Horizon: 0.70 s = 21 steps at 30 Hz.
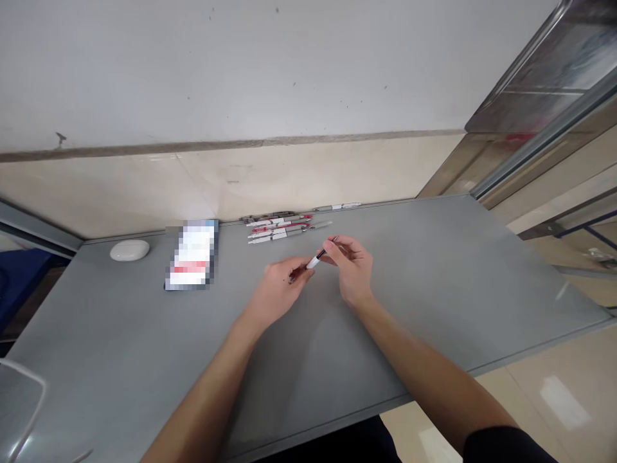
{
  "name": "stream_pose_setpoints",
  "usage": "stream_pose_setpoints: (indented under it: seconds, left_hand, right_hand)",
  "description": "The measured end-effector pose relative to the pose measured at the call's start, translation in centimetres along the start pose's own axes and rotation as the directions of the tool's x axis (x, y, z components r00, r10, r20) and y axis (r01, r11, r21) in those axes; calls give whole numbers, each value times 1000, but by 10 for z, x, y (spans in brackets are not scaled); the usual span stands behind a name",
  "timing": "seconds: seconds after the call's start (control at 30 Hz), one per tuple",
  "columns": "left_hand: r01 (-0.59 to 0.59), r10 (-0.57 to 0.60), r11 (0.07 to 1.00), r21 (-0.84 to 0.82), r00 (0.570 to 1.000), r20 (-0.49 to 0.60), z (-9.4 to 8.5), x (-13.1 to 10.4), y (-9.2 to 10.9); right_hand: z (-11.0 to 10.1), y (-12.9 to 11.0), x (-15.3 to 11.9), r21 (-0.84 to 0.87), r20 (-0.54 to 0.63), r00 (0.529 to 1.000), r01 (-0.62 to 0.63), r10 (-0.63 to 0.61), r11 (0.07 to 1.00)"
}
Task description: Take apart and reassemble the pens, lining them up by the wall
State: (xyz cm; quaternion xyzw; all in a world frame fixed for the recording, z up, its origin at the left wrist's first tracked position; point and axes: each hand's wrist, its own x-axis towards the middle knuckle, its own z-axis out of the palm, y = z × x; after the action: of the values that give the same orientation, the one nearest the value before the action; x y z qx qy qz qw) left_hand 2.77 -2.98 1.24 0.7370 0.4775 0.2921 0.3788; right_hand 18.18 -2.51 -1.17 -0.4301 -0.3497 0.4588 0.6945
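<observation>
A white and black pen is held at a slant above the grey table, between both hands. My left hand is closed around its lower end. The thumb and fingers of my right hand pinch its upper end. Just beyond the hands, several pens with white, red and dark parts lie side by side near the wall. Another white and grey pen rests along the table's back edge.
On the left lie a phone with a lit, blurred screen and a white oval case. A tiled wall borders the table's back. A pale cable curves at the lower left.
</observation>
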Motion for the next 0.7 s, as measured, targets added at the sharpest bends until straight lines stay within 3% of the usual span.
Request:
stream_pose_setpoints:
  seconds: [0.2, 0.3, 0.37, 0.5, 0.6, 0.7]
  left_hand:
    - [109, -110, 969, -222, 994, 6, -5, -1, -8]
    - [187, -190, 859, -476, 981, 43, -9, -2, -17]
    - [209, -223, 739, -641, 973, 61, -11, -3, -23]
    - [251, -297, 566, -785, 951, 90, -13, -3, -32]
    - [242, -318, 520, -819, 945, 77, -15, -2, -33]
    - [236, -321, 508, -828, 944, 72, -16, -2, -31]
  right_hand:
    - [-7, -6, 13, -125, 173, 977, -108, 129, 986]
    - [-18, -8, 30, -328, 303, 932, -95, 200, 940]
    - [-25, -10, 45, -506, 347, 921, 22, 180, 862]
    - [-31, -17, 71, -741, 471, 877, 337, 92, 580]
    - [-27, -22, 84, -791, 589, 805, 559, 65, 249]
    - [-21, -21, 95, -740, 664, 741, 670, 100, -57]
